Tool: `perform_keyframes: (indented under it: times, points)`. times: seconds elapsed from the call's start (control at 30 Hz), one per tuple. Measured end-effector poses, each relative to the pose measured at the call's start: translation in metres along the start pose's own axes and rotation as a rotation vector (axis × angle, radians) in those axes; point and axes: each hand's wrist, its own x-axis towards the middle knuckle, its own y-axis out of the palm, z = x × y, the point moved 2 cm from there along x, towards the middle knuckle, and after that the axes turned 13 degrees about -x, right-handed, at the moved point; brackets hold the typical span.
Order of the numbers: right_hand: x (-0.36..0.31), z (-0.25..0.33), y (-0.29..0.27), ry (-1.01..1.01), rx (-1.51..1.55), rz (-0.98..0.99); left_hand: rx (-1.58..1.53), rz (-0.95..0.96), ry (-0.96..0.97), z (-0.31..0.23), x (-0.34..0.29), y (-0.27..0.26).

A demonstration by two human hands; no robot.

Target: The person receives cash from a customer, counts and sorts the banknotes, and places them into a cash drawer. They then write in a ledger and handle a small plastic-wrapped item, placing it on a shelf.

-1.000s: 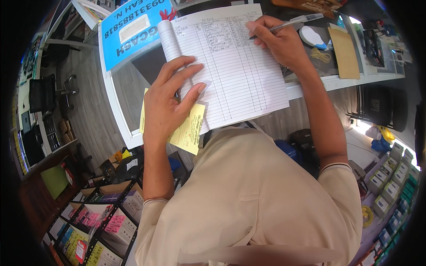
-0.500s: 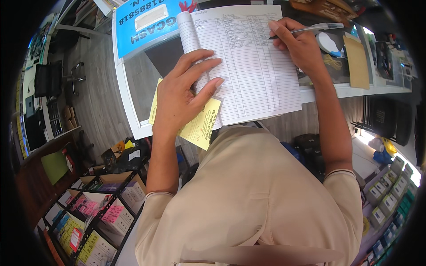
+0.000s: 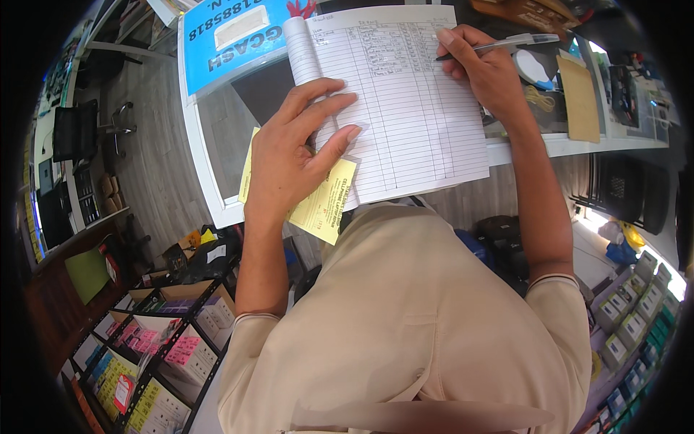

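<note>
A ruled notebook (image 3: 405, 137) lies open on the glass-topped counter, its earlier pages rolled over at the left edge. Handwritten rows in pencil-drawn-looking columns fill the upper part of the page. My right hand (image 3: 481, 69) pinches a clear-barrelled pen (image 3: 520, 40), its dark tip at the right end of the written rows. Across the notebook's left side rests my left hand (image 3: 300, 145), fingers spread and thumb stretched over the page. Yellow printed slips (image 3: 329, 210) stick out from beneath that hand and wrist; how they are kept there is hidden.
A blue printed sign (image 3: 231, 43) lies at the counter's far left. To the right of the notebook are a white round object (image 3: 533, 69), a coiled cable (image 3: 538, 99) and a brown envelope (image 3: 578, 98). Shelves of small boxes (image 3: 155, 347) stand low at left.
The view has shifted slightly, so the counter and notebook appear a little further left. Extra writing shows at the bottom of the rows' left part; both hands keep nearly the same pose.
</note>
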Motion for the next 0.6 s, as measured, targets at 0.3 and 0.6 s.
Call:
perform_keyframes:
  times: [0.3, 0.6]
  points:
    - [-0.0008, 0.0007, 0.0015, -0.007, 0.001, -0.023, 0.051, -0.035, 0.087, 0.0018, 0.0013, 0.0018]
    - [0.0010, -0.0067, 0.0033, -0.023, 0.089, -0.054, 0.021, -0.005, -0.006, -0.0015, -0.0004, 0.0013]
